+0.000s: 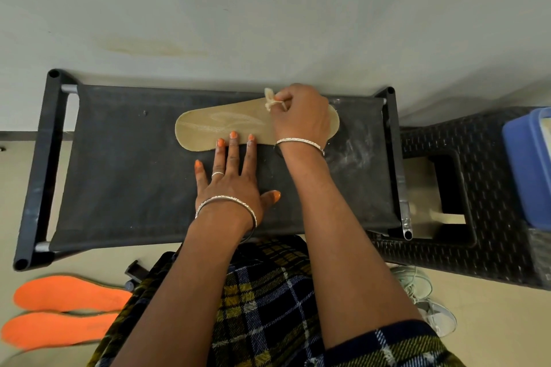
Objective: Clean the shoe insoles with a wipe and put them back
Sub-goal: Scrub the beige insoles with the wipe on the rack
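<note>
While two flat orange insoles (pixel 68 292) are lying on the floor off the near left corner of the black fabric bench (pixel 134 173), one tan woven insole (pixel 226 125) is lying along its far edge. With fingers straight and spread, the left hand (pixel 231 188) is pressing the near rim. The right hand (pixel 301 119) is pinching one crumpled pale wipe (pixel 269 100) against it.

Silver bangles (pixel 225 208), orange nails (pixel 233 134), seemingly woollen plaid (pixel 262 307).
</note>
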A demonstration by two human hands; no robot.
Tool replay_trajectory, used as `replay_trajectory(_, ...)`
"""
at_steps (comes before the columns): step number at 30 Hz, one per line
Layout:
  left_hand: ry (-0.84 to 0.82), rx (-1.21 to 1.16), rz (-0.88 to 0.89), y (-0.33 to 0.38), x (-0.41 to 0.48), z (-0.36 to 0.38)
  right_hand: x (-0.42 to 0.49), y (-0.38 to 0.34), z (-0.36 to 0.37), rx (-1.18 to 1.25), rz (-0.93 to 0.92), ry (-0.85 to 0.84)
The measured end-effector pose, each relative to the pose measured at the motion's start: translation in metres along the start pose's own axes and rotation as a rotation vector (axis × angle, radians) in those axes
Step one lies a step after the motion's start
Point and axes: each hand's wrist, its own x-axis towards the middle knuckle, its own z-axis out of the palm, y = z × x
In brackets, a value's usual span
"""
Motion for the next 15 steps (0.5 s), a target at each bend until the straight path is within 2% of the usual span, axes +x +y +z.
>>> replay_trajectory(4, -0.009, 0.002, 0.004, 0.000, -0.001, -0.001, 0.001, 0.002, -0.009, -0.068, 0.059, 0.139)
replay_trajectory(6, -0.005, 0.001, 0.006, 0.000, -0.001, -0.001, 0.001, 0.000, -0.002, -0.006, 0.020, 0.087)
replay_trajectory(9, 0.000, 0.005, 0.007, -0.001, 0.000, 0.000, -0.002, -0.006, 0.009, 0.075, -0.052, -0.090)
replay_trajectory(11, -0.002, 0.003, 0.007, -0.001, 0.000, -0.001, -0.001, -0.005, 0.008, 0.057, -0.063, -0.113)
replay_trajectory(15, -0.007, -0.002, 0.000, -0.002, 0.000, -0.001, 0.003, 0.005, -0.006, -0.021, 0.035, 0.083)
